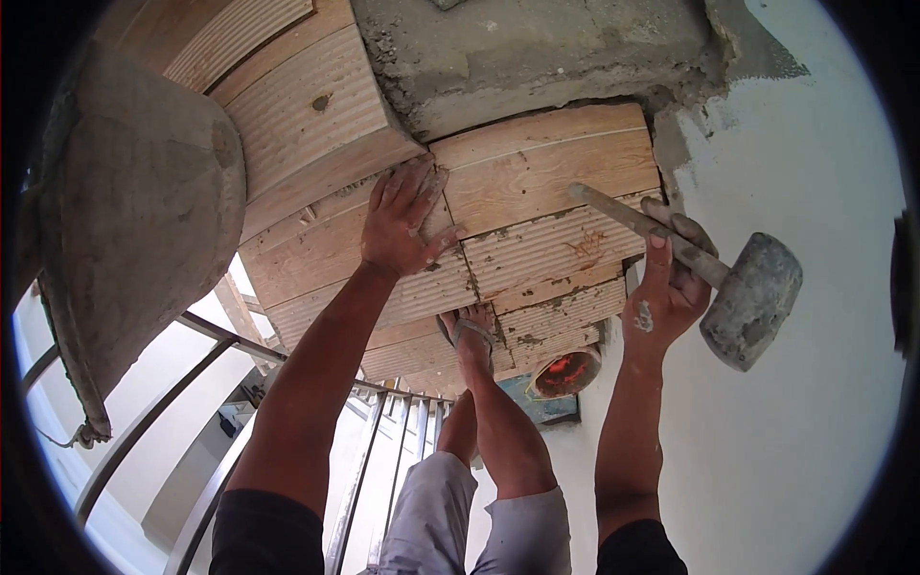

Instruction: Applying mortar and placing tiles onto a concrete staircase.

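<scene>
My left hand [401, 222] lies flat with its fingers spread on the wood-patterned stair tiles [321, 235], by the seam between two of them. Its fingertips reach the foot of the tiled riser. In my right hand [661, 297] is a mallet [753, 301], gripped by its wooden handle close to the grey, mortar-smeared head. The handle points up and left, above a wood-grain tile [546, 171] with a ribbed front strip. Grey smears mark both hands. The mallet appears raised off the tiles.
A bare concrete step [546, 48] rises beyond the tiles. On the left hangs or stands a large mortar-coated container [153, 182], beside a metal railing [206, 331]. A white wall [786, 422] borders the right. Below are my sandalled foot [472, 335] and a round bucket-like vessel [567, 372].
</scene>
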A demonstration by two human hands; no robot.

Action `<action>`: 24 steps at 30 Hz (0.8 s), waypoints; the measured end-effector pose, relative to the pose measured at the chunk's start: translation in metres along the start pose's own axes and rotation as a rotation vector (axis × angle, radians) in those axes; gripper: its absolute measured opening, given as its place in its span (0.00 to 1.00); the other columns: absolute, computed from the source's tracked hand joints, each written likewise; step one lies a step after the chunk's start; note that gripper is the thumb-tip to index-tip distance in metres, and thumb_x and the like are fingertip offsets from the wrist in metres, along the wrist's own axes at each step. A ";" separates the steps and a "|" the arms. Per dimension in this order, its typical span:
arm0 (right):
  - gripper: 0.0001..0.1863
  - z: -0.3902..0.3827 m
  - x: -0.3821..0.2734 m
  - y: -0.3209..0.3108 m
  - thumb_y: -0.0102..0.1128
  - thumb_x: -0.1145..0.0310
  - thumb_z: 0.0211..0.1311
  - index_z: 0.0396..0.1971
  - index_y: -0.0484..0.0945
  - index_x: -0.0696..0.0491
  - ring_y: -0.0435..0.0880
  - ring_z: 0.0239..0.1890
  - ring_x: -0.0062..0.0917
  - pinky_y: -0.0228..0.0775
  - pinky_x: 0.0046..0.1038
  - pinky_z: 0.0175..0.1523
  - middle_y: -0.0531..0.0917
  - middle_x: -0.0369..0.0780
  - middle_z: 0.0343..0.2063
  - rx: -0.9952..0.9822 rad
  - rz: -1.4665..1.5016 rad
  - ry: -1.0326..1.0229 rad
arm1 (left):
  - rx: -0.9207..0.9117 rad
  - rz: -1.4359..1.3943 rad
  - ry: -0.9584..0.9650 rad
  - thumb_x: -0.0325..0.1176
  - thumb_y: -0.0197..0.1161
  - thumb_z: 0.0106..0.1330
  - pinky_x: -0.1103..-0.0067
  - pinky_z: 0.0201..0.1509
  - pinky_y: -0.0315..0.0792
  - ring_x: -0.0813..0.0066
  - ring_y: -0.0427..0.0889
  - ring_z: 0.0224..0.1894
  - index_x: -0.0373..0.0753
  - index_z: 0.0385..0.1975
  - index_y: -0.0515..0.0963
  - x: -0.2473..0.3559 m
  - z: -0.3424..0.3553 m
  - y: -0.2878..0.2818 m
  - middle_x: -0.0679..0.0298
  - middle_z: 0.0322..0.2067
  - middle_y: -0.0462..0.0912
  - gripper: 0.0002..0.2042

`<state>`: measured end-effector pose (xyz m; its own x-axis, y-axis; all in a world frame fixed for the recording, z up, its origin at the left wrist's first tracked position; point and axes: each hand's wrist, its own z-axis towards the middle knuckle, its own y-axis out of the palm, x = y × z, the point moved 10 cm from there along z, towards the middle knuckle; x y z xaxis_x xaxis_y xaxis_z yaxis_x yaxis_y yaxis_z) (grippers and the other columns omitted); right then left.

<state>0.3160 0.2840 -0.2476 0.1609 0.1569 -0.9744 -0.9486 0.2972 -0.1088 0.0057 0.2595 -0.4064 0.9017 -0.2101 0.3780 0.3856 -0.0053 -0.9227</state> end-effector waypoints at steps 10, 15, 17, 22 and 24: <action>0.10 0.009 0.018 0.039 0.59 0.82 0.76 0.52 0.72 0.61 0.87 0.58 0.35 0.79 0.35 0.66 0.85 0.51 0.52 -0.077 -0.217 -0.192 | 0.023 -0.041 0.001 0.65 0.73 0.60 0.53 0.83 0.56 0.53 0.66 0.77 0.47 0.73 0.75 0.003 0.001 -0.003 0.59 0.76 0.69 0.44; 0.09 0.014 0.014 0.026 0.60 0.82 0.77 0.46 0.69 0.57 0.87 0.57 0.36 0.81 0.35 0.64 0.83 0.51 0.54 -0.012 -0.159 -0.084 | 0.027 -0.037 -0.006 0.64 0.74 0.59 0.53 0.82 0.56 0.53 0.66 0.77 0.46 0.72 0.75 0.001 0.001 -0.004 0.58 0.76 0.69 0.43; 0.08 0.017 0.009 0.031 0.60 0.82 0.76 0.46 0.69 0.58 0.87 0.56 0.35 0.81 0.35 0.63 0.84 0.51 0.54 -0.035 -0.270 -0.109 | 0.030 -0.031 -0.001 0.64 0.74 0.59 0.53 0.82 0.56 0.53 0.66 0.77 0.46 0.72 0.75 0.002 0.001 -0.004 0.58 0.76 0.69 0.43; 0.07 0.021 0.026 0.048 0.61 0.81 0.76 0.46 0.73 0.61 0.87 0.55 0.31 0.81 0.32 0.61 0.85 0.51 0.53 -0.035 -0.154 0.026 | 0.046 -0.017 0.016 0.64 0.74 0.59 0.52 0.82 0.56 0.53 0.66 0.77 0.46 0.73 0.75 0.002 0.003 -0.005 0.58 0.76 0.69 0.44; 0.07 0.015 0.017 0.048 0.61 0.80 0.77 0.50 0.76 0.61 0.86 0.54 0.27 0.79 0.28 0.60 0.86 0.48 0.53 -0.031 -0.125 -0.034 | 0.019 -0.017 0.013 0.64 0.74 0.60 0.53 0.82 0.56 0.53 0.66 0.77 0.46 0.73 0.74 0.002 0.001 -0.003 0.58 0.76 0.69 0.44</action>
<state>0.2774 0.3153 -0.2666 0.2872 0.1524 -0.9457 -0.9284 0.2872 -0.2356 0.0066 0.2606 -0.4029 0.8926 -0.2226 0.3921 0.4042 0.0099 -0.9146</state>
